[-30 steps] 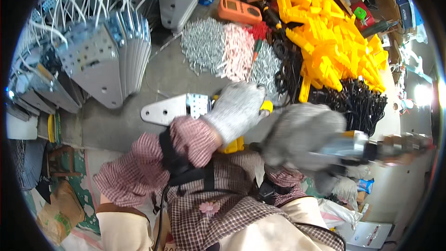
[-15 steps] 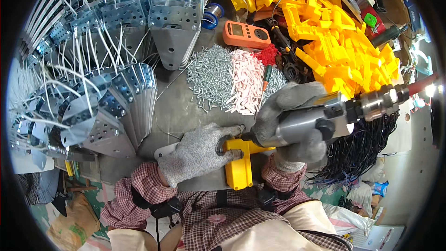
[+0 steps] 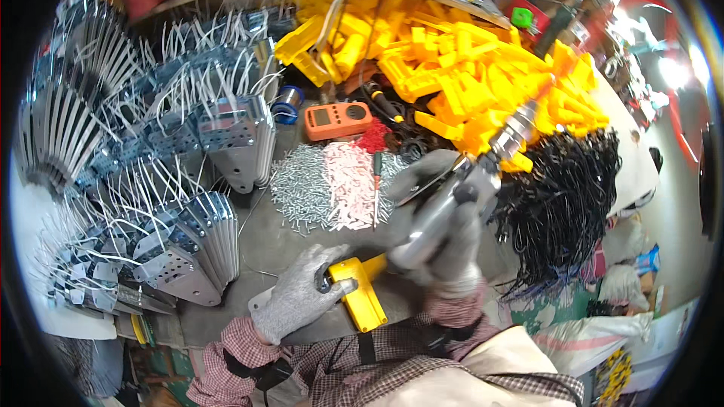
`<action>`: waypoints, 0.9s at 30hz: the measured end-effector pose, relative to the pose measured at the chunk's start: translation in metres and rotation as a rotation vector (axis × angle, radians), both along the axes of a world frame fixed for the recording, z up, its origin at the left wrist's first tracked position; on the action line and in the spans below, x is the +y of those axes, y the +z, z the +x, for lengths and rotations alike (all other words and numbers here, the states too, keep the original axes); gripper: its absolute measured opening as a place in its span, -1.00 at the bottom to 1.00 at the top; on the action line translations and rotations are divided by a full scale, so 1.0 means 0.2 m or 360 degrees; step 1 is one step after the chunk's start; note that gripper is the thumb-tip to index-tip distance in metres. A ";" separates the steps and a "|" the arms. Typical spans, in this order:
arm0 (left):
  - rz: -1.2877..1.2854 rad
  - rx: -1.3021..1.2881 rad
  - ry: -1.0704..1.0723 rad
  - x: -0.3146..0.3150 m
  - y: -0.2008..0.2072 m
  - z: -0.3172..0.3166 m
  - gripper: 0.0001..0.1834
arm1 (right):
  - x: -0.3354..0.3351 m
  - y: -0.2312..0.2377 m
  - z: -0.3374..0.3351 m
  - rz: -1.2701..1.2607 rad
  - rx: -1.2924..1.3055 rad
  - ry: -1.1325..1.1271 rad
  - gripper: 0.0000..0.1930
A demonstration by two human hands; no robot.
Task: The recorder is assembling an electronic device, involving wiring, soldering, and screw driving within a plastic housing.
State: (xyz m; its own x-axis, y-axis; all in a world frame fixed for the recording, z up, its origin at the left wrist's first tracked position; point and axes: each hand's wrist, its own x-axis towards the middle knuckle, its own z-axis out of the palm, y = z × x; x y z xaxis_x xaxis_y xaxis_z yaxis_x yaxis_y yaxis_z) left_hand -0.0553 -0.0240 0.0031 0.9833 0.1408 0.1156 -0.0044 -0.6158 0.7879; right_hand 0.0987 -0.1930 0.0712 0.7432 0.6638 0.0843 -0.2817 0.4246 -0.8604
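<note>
My left hand (image 3: 298,294), in a grey knit glove, grips the upper end of a yellow plastic housing (image 3: 363,301) near the front of the bench. A dark round part shows between its thumb and fingers. A grey metal plate (image 3: 259,300) lies partly hidden under that hand. My right hand (image 3: 456,252), gloved in grey and smeared by motion, is wrapped round a silver air screwdriver (image 3: 431,235). The tool slants, its hose fitting up to the right and its blurred front end down toward the housing. Whether the tip touches anything cannot be made out.
Silver screws (image 3: 302,188), pink plugs (image 3: 348,188) and a small screwdriver (image 3: 376,181) lie ahead, below an orange meter (image 3: 337,120) and a solder spool (image 3: 287,103). Perforated metal brackets (image 3: 237,143) with white wires stand left. Yellow parts (image 3: 483,68) and black cables (image 3: 558,203) are heaped right.
The view has swung, so the bench items sit lower and further left. My right hand has tipped the air screwdriver, its hose end rising. My left hand keeps hold of the yellow housing.
</note>
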 end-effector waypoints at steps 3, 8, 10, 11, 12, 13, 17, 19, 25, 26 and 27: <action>-0.0135 0.0058 0.0170 -0.09 0.07 -0.12 -0.46 | -0.40 -0.04 0.16 -0.0363 0.0062 -0.0133 -0.44; 0.0018 0.0046 0.0133 -0.23 0.10 -0.08 -0.54 | -0.88 -0.19 0.42 -0.1866 -0.1789 -0.1040 -0.49; 0.0266 0.0035 0.0097 -0.27 0.14 -0.07 -0.56 | -0.71 -0.07 0.41 -0.1667 -0.2076 -0.1516 -0.59; 0.0372 0.0022 0.0061 -0.30 0.15 -0.05 -0.57 | -0.61 -0.04 0.43 -0.1423 -0.2248 -0.1398 -0.69; 0.0519 0.0025 0.0046 -0.33 0.15 -0.04 -0.57 | -0.46 -0.06 0.46 -0.1291 -0.2104 -0.0952 -0.80; 0.0660 0.0038 0.0026 -0.36 0.14 -0.03 -0.57 | -0.28 -0.15 0.53 -0.1407 -0.2216 -0.0785 -0.76; 0.1011 0.0081 -0.0145 -0.47 0.14 0.06 -0.53 | -0.08 -0.29 0.89 -0.2361 -0.2245 -0.0822 -0.64; 0.1102 0.0185 -0.0227 -0.49 0.19 0.10 -0.52 | -0.12 -0.33 0.95 -0.2274 -0.2242 -0.0845 -0.61; 0.0459 0.0515 -0.0356 -0.32 0.26 0.41 -0.56 | -0.21 0.09 0.54 -0.0827 -0.2424 -0.0949 -0.69; 0.0116 0.0739 -0.0255 -0.25 0.27 0.42 -0.58 | -0.18 0.17 0.48 -0.0355 -0.2387 -0.1020 -0.72; -0.0540 0.0693 0.0144 -0.22 0.25 0.36 -0.59 | -0.14 0.22 0.42 -0.0100 -0.2214 -0.0998 -0.72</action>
State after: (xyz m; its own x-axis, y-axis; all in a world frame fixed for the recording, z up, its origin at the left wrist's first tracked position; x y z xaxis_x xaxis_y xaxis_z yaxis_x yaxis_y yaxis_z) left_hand 0.0177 -0.0685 0.0535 0.9125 0.1853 -0.3648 0.4065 -0.3101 0.8594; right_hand 0.1835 -0.2220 0.1145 0.2541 0.3112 0.9157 0.9459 0.1177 -0.3025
